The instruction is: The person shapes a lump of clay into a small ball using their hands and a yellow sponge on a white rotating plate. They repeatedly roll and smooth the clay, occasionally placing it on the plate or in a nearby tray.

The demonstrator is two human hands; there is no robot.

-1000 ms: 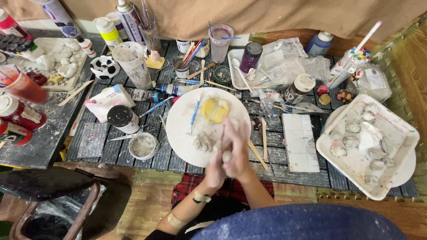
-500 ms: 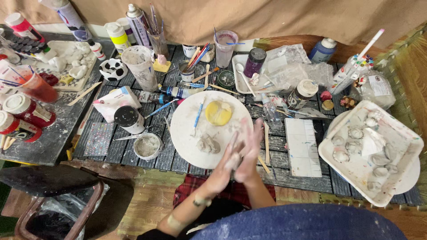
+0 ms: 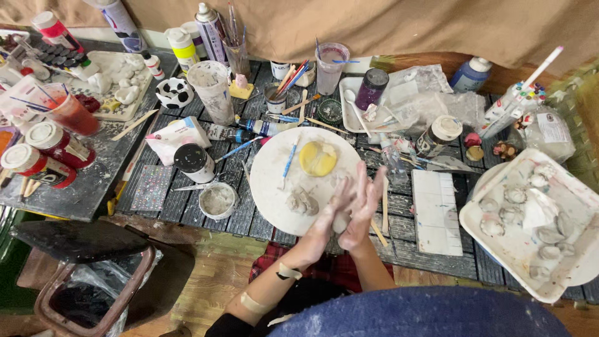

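Paint jars (image 3: 194,162) and brushes (image 3: 288,161) crowd round plate (image 3: 268,187).

Yellow sponge (image 3: 318,158) w/ blue brush (image 3: 287,163) lying on round white board (image 3: 268,187). Small cup (image 3: 218,200) sitting just left of board, black-lidded jar (image 3: 194,162) above it. White tray (image 3: 527,249) at far right holding grey clay bits. Spray cans (image 3: 209,28) standing at back; red jars (image 3: 40,153) crowding left edge.

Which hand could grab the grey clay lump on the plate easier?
Probably the left hand. The grey clay lump lies on the white plate just beside it, while the right hand sits on the far side, palm pressed against the left, and would have to cross over.
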